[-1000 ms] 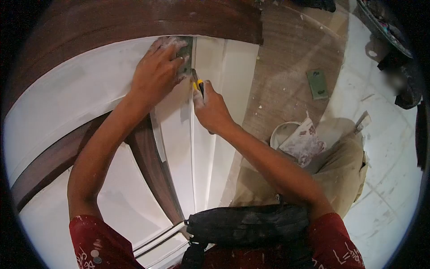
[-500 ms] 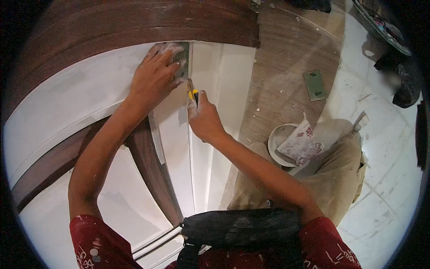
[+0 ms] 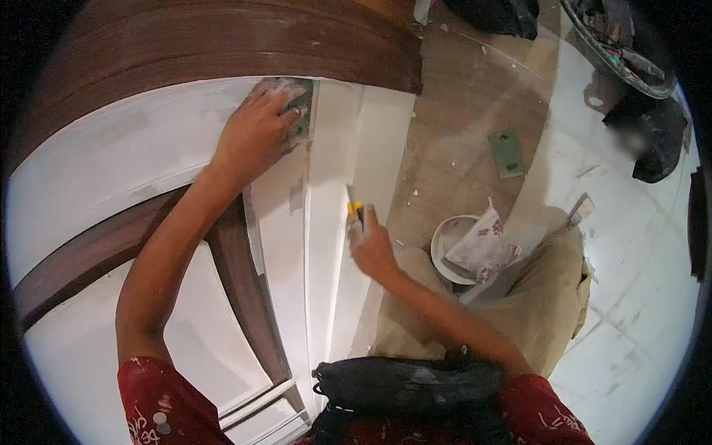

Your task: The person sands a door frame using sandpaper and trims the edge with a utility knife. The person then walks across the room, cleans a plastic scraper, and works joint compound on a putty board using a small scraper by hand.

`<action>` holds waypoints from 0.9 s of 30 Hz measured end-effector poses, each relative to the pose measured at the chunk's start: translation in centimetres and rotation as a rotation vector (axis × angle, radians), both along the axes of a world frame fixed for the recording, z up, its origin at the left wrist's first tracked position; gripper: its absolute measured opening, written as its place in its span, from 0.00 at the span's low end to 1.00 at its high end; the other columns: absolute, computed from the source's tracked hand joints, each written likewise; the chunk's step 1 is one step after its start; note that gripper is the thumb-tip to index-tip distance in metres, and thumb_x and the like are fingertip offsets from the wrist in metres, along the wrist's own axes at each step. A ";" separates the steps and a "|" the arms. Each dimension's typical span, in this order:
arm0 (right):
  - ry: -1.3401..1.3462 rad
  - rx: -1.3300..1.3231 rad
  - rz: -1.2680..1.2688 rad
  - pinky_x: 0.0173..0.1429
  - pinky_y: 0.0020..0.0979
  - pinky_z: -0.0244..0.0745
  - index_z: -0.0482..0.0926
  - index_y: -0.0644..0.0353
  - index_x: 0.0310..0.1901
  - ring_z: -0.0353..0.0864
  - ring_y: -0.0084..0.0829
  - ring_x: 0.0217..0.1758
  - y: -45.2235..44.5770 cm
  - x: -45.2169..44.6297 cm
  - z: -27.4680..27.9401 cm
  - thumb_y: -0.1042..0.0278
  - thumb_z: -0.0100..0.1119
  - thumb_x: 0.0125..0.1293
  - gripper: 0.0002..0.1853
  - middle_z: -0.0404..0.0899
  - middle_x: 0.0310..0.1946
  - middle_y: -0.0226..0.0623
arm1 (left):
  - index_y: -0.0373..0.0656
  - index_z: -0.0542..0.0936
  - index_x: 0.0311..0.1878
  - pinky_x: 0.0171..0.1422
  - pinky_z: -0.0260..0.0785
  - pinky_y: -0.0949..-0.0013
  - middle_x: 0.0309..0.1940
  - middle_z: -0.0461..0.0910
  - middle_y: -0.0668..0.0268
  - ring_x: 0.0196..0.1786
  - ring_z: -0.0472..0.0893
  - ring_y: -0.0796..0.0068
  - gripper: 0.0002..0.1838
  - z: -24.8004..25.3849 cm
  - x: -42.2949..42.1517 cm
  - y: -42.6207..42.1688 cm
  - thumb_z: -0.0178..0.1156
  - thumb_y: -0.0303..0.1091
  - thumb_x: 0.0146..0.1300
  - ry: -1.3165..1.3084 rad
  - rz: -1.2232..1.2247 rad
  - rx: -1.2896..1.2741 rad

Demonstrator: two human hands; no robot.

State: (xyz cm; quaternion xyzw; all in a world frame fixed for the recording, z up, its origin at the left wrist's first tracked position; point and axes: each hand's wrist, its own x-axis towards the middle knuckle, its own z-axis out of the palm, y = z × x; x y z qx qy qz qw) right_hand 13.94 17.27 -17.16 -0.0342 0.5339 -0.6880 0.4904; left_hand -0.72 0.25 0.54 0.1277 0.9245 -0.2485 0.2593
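My left hand (image 3: 263, 122), dusted white, presses a green rectangular piece (image 3: 302, 127) flat on the white panel (image 3: 185, 122), just below the curved dark wood edge. Its fingers lie over the piece and hide part of it. My right hand (image 3: 371, 241) is closed around a yellow and black utility knife (image 3: 357, 207), whose blade points up over the white strip. The knife is apart from the green piece, below it and to the right.
A similar green piece (image 3: 506, 154) lies on the brown wood-patterned floor (image 3: 452, 96). Beside my knee stands a white bucket (image 3: 439, 248) with a stained white piece (image 3: 486, 245) across it. Dark bags and a round container (image 3: 660, 90) are at the upper right.
My right hand has moved with the knife down and right, away from the green piece's edge. My left hand stays on the piece. The view has shifted slightly.
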 end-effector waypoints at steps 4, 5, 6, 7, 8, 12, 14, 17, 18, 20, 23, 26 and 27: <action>0.065 -0.074 -0.163 0.40 0.55 0.74 0.66 0.67 0.51 0.81 0.61 0.35 -4.2 -7.9 -1.6 0.59 0.49 0.73 0.17 0.79 0.30 0.61 | 0.45 0.82 0.52 0.77 0.56 0.53 0.65 0.71 0.61 0.69 0.66 0.50 0.24 -0.2 0.1 -0.8 0.71 0.38 0.50 -0.007 -0.007 0.012; 0.105 -0.086 -0.204 0.33 0.44 0.74 0.67 0.66 0.50 0.79 0.44 0.28 -5.3 -9.8 -1.5 0.60 0.48 0.74 0.15 0.77 0.27 0.49 | 0.44 0.82 0.52 0.77 0.56 0.53 0.65 0.71 0.61 0.69 0.67 0.49 0.24 -0.3 0.2 -1.0 0.71 0.38 0.51 -0.016 -0.007 0.020; 0.143 -0.099 -0.246 0.26 0.34 0.74 0.67 0.64 0.49 0.76 0.26 0.21 -6.0 -11.4 -1.0 0.61 0.47 0.75 0.14 0.75 0.24 0.38 | 0.45 0.82 0.53 0.77 0.56 0.53 0.65 0.71 0.61 0.69 0.67 0.49 0.24 -0.3 0.3 -0.9 0.71 0.39 0.51 -0.020 -0.004 0.008; 0.105 -0.111 -0.236 0.26 0.33 0.74 0.67 0.65 0.49 0.76 0.26 0.21 -6.4 -12.6 -0.5 0.62 0.47 0.75 0.13 0.75 0.24 0.38 | 0.45 0.82 0.53 0.77 0.57 0.53 0.65 0.71 0.61 0.69 0.67 0.48 0.24 -0.2 0.2 -0.7 0.71 0.39 0.51 -0.022 -0.005 -0.003; 0.070 -0.122 -0.226 0.26 0.33 0.74 0.68 0.65 0.49 0.76 0.26 0.21 -6.7 -13.8 0.1 0.62 0.47 0.74 0.13 0.75 0.24 0.38 | 0.45 0.82 0.53 0.77 0.57 0.52 0.65 0.71 0.60 0.69 0.66 0.48 0.24 -0.2 0.1 -0.6 0.71 0.39 0.51 -0.022 -0.006 -0.013; 0.109 -0.098 -0.260 0.29 0.36 0.74 0.69 0.69 0.49 0.78 0.32 0.24 -8.7 -13.6 0.0 0.63 0.45 0.73 0.15 0.77 0.25 0.44 | 0.45 0.83 0.51 0.76 0.56 0.54 0.62 0.73 0.62 0.67 0.69 0.55 0.23 -0.4 0.0 0.0 0.70 0.37 0.50 0.020 -0.007 -0.034; 0.127 -0.109 -0.257 0.30 0.38 0.75 0.69 0.70 0.49 0.79 0.35 0.25 -8.7 -13.7 0.4 0.62 0.45 0.73 0.16 0.77 0.25 0.47 | 0.45 0.83 0.51 0.76 0.57 0.54 0.63 0.72 0.63 0.68 0.68 0.55 0.23 -0.1 -0.3 0.3 0.71 0.37 0.49 0.003 -0.003 0.003; 0.128 -0.117 -0.287 0.31 0.39 0.75 0.70 0.70 0.49 0.81 0.37 0.27 -9.2 -13.8 0.9 0.61 0.45 0.72 0.17 0.78 0.26 0.48 | 0.44 0.83 0.50 0.76 0.56 0.54 0.63 0.72 0.63 0.68 0.68 0.55 0.23 -0.3 -0.1 -0.4 0.72 0.35 0.48 0.023 -0.035 0.030; 0.143 -0.108 -0.283 0.31 0.39 0.75 0.70 0.70 0.49 0.81 0.38 0.27 -9.4 -14.0 0.8 0.61 0.45 0.72 0.17 0.78 0.26 0.48 | 0.44 0.83 0.50 0.76 0.56 0.55 0.63 0.72 0.63 0.68 0.68 0.55 0.23 -0.3 -0.1 -0.4 0.72 0.35 0.48 0.019 -0.029 0.021; 0.143 -0.108 -0.280 0.32 0.40 0.76 0.70 0.69 0.49 0.82 0.39 0.28 -9.6 -14.2 0.8 0.60 0.45 0.72 0.17 0.78 0.26 0.48 | 0.44 0.84 0.49 0.76 0.56 0.55 0.62 0.72 0.63 0.68 0.67 0.55 0.22 -0.3 -0.2 -0.3 0.71 0.35 0.48 0.012 -0.017 0.008; 0.110 -0.129 -0.267 0.36 0.43 0.76 0.70 0.69 0.49 0.83 0.43 0.29 -9.8 -14.1 0.6 0.60 0.45 0.72 0.17 0.79 0.27 0.51 | 0.44 0.84 0.48 0.75 0.58 0.57 0.61 0.72 0.63 0.67 0.68 0.55 0.20 -0.3 -0.2 0.2 0.71 0.34 0.48 0.043 -0.027 0.028; 0.175 -0.104 -0.244 0.39 0.44 0.76 0.70 0.69 0.49 0.83 0.44 0.31 -9.4 -14.7 1.2 0.61 0.45 0.72 0.17 0.80 0.30 0.53 | 0.44 0.84 0.47 0.73 0.60 0.57 0.61 0.73 0.64 0.66 0.69 0.56 0.20 -0.5 -0.1 -0.3 0.70 0.34 0.49 0.055 -0.084 0.043; 0.239 -0.079 -0.245 0.40 0.44 0.76 0.70 0.69 0.49 0.83 0.44 0.31 -9.4 -15.1 1.4 0.61 0.44 0.72 0.17 0.80 0.31 0.53 | 0.44 0.84 0.47 0.73 0.60 0.57 0.61 0.73 0.64 0.65 0.70 0.57 0.19 -0.5 -0.2 -0.2 0.70 0.34 0.49 0.055 -0.072 0.030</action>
